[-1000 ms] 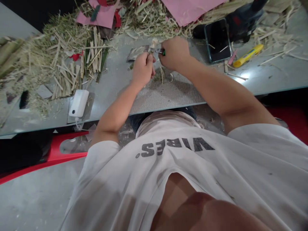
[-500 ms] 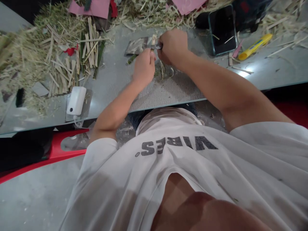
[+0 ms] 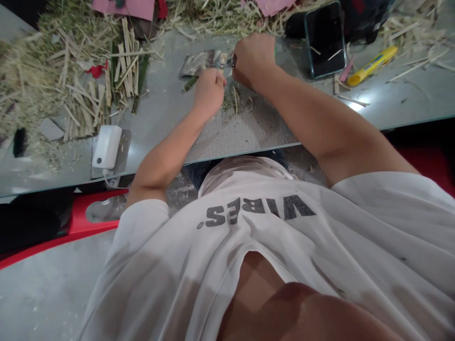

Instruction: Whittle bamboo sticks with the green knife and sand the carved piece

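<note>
My left hand (image 3: 209, 90) is closed on a small pale stick (image 3: 223, 60), whose top end stands out above the fingers. My right hand (image 3: 253, 61) is wrapped round the handle of a knife, mostly hidden in the fist. Its metal blade (image 3: 213, 65) reaches left and crosses the stick just above my left hand. Behind my left hand lies a flat greyish patterned piece (image 3: 195, 64), with a short green stem (image 3: 189, 84) at its lower edge. Fine shavings (image 3: 234, 100) lie on the table between my forearms.
Cut sticks (image 3: 85, 106) and shavings cover the left side of the glass-topped table (image 3: 159, 118). A white power bank (image 3: 106, 147) sits near the front edge. At right lie a phone (image 3: 325, 40) and a yellow cutter (image 3: 372, 66). Pink paper (image 3: 124, 7) is at the back.
The whole view has shifted slightly, with the table items a little further left and up. The blade shows more to the left of the stick. Both hands keep their grips.
</note>
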`<state>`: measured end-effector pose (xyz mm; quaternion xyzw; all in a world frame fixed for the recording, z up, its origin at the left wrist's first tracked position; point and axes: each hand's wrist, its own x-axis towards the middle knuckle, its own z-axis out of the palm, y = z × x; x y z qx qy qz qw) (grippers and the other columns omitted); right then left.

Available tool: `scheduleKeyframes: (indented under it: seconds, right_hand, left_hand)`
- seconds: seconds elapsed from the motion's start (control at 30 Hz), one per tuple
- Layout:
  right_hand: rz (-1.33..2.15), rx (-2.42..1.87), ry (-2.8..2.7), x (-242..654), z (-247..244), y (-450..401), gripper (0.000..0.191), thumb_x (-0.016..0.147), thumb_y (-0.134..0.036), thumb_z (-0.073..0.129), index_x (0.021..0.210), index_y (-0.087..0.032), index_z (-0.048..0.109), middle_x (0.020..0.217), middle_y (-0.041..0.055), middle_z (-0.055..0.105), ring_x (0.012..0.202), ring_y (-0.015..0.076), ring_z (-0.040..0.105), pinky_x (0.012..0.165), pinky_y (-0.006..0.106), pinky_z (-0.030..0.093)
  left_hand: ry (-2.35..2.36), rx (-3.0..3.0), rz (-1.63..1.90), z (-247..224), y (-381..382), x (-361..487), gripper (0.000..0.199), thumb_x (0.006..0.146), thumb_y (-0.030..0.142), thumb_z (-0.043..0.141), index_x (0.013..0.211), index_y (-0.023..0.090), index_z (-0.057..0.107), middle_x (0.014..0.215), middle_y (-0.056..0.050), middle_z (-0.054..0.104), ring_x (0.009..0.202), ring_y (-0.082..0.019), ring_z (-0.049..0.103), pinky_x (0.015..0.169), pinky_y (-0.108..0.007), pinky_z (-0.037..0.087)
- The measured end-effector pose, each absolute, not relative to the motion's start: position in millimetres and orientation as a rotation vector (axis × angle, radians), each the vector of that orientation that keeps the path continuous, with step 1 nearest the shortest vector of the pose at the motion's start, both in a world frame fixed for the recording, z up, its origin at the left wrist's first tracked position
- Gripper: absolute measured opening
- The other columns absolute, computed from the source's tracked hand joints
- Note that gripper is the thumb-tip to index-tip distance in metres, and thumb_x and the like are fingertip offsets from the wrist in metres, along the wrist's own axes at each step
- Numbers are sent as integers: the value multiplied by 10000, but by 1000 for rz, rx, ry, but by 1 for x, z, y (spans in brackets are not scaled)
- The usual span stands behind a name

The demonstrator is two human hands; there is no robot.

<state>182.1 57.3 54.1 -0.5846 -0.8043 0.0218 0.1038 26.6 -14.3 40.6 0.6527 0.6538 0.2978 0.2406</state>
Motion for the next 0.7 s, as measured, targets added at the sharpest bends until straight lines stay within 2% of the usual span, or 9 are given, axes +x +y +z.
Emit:
scheduleKeyframes:
  seconds: [0.13,0.23,0.33,0.47,0.6,0.7]
  right_hand:
    - [78,-1747,-2370,184,56,58,354,1122,-69,659,1400,75,825,1335,356,737,1353,474,741,1147,555,575]
    - [103,-1715,-2377,186,57,56,338,1130,-52,661,1392,74,834,1351,354,737,1363,452,741,1162,548,569]
    - [101,-1677,-2381,188,53,54,328,1105,-68,722,1383,39,860,1358,340,744,1362,441,742,1163,522,554]
    - [65,-1658,-2368,190,45,54,333,1090,-96,740,1381,11,862,1338,313,759,1323,424,759,1139,491,548]
    - [16,-1640,-2351,187,37,57,379,1101,-186,766,1432,-8,813,1343,305,757,1302,431,759,1107,491,559]
    - [17,-1671,-2326,184,34,58,402,1098,-206,776,1434,15,785,1336,327,746,1294,442,758,1093,489,571]
  left_hand:
    - [1793,1765,844,37,-15,24,500,1191,55,445,767,312,509,636,-8,522,898,-242,641,846,-383,475]
    - [1785,1749,823,36,-20,22,490,1220,89,415,794,312,509,615,13,525,777,-218,591,798,-374,458]
    - [1774,1739,776,36,-25,19,458,1257,169,410,838,314,522,596,31,559,758,-204,579,823,-363,461]
    - [1773,1690,675,41,-20,7,417,1274,251,396,886,326,526,613,43,609,824,-203,583,915,-362,458]
    - [1927,1888,573,43,-8,-9,377,1240,411,548,865,365,558,652,-18,585,1109,-264,595,1046,-390,453]
    - [1996,1932,594,40,-4,-10,315,1215,511,572,934,378,625,742,-66,632,1210,-324,616,1051,-429,493]
